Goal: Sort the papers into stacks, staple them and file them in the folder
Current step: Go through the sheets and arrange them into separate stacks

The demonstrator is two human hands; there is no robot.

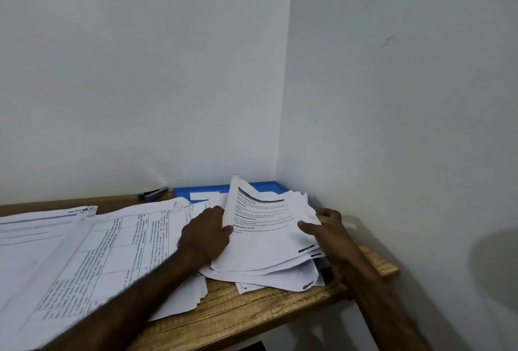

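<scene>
**A bare corner set up for paperwork**

Two plain white walls (140,70) meet in a corner at 12 o'clock, and a small wooden table (252,311) is pushed into it. The tabletop is taken up by office things. Printed papers (266,238) are heaped toward 1 o'clock and ruled forms (98,252) are spread toward 9 o'clock. A blue folder (201,190) lies flat by the wall at 12 o'clock, with a dark blue stapler (153,193) at 11 o'clock. Whether the room is in a home or an office cannot be told.
</scene>
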